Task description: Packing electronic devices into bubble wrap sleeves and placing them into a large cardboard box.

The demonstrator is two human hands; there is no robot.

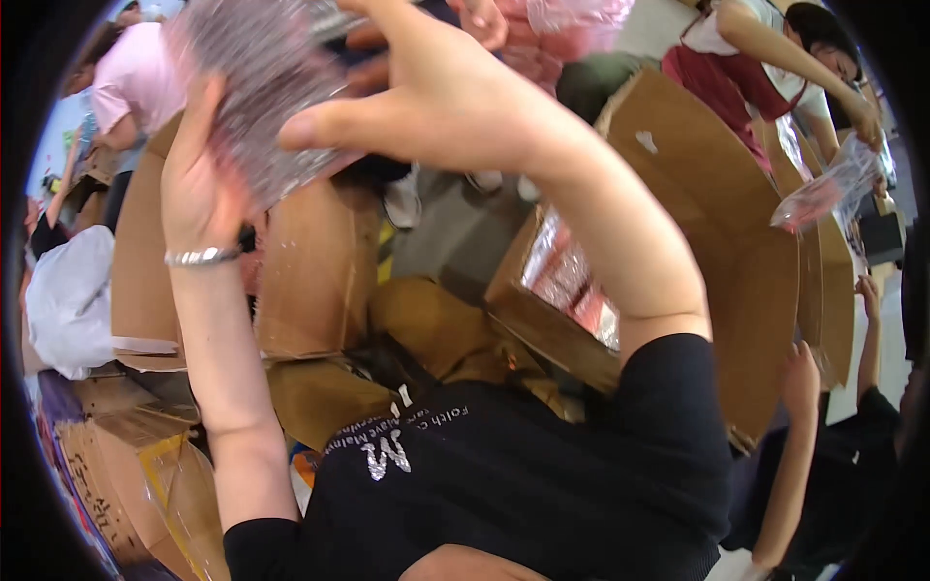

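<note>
I see the left hand [199, 184] clamped on the lower left edge of a blurred, clear plastic package [266, 92], held up at the top of my view. The right hand [412, 97] lays its thumb across the package's right side; its fingers blur, so I cannot tell whether they grip. Below the package stands an open cardboard box [315, 276]. To the right, a carton [552, 324] holds shiny wrapped packets [567, 276]. Farther right, a co-worker [717, 73] holds a clear bag [823, 189].
</note>
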